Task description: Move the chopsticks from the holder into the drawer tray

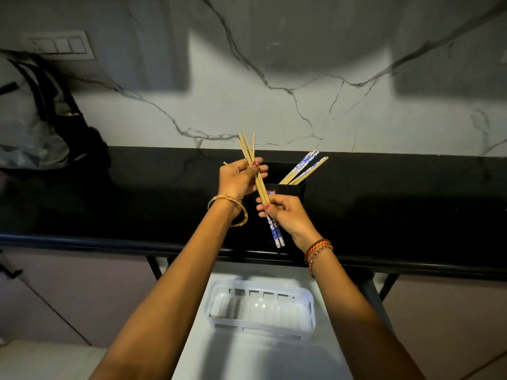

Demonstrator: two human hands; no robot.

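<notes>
Holding a bundle of chopsticks (253, 171) between both hands, we have them raised above the black counter (109, 204), with free air all round and the marble wall (274, 111) well behind. Our left hand (238, 179) curls its fingers round the upper part of the bundle, whose plain wooden tips fan out above it; we count about four sticks there, though they overlap too much to be sure. Our right hand (285, 215) pinches the same bundle lower down, thumb and fingers closed on it, and the blue-and-white patterned ends stick out below that grip towards the counter's front edge (82, 239).

Just behind our right hand stands the black holder (288, 187), upright on the counter, touching neither hand as far as we can tell. More chopsticks (304, 168) lean in it, tilted to the right: roughly four or five, patterned ends up.

Below both wrists, past the counter edge, the drawer (197, 352) stands pulled out, and one white tray (263, 327) lies in it with nothing in it. Well off to the left of our left hand a dark bag (55, 119) sits against the wall, under a switch plate (59, 45).
</notes>
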